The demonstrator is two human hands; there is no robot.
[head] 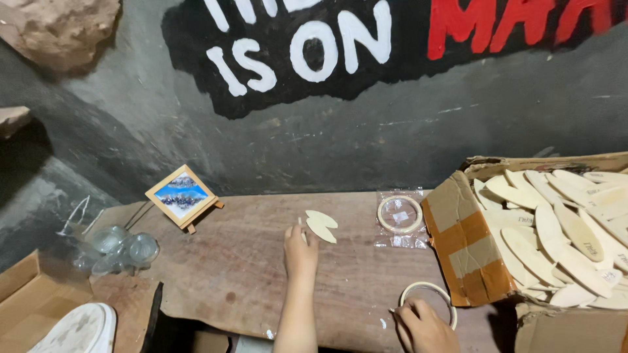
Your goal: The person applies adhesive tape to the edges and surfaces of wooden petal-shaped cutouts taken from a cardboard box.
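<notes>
cardboard box (464, 242) cropped right, shoe (75, 330) cropped

head cam | looks down and forward (close) over wooden table (261, 274) | faces painted wall (392, 117)

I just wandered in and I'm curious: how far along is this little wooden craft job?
Early, it seems. Two wooden leaf pieces are already out on the wooden table. The left hand reaches beside them; the right hand touches a bare wooden hoop. A bagged hoop is unopened, and the cardboard box holds many leaf pieces.
</notes>
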